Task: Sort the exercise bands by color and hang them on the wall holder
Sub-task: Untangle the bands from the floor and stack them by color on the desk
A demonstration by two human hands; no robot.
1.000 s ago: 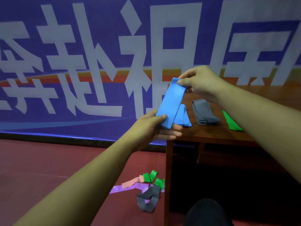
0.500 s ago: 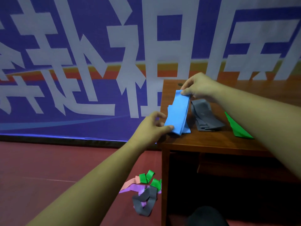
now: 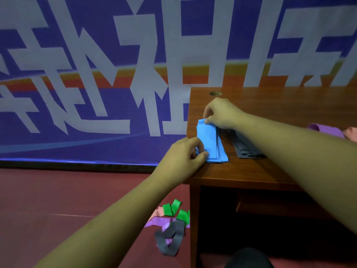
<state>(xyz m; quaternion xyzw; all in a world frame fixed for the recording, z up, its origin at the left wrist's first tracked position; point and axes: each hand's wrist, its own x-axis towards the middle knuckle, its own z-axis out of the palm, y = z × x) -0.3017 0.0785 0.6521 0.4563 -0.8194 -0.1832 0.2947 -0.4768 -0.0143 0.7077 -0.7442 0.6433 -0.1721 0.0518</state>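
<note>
**Blue bands on worktop corner, both hands on them**

Brown wood worktop (image 3: pixel 270 171), dark red floor (image 3: pixel 58 200). Behind is a blue banner (image 3: pixel 77 144) with an orange stripe and big white Chinese characters, "赴" and "祖" legible, the rest cropped. The blue bands (image 3: pixel 209 140) lie stacked at the worktop's left edge. Right hand (image 3: pixel 220 113) fingers pinch the far end, left hand (image 3: pixel 185 153) fingers pinch the near end. Grey bands (image 3: pixel 245 147) lie just beside them. A mixed pile (image 3: pixel 172 225) sits on the floor.

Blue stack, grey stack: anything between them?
Head view: only a narrow strip of bare table between blue stack and grey stack; right hand covers the far end.
</note>
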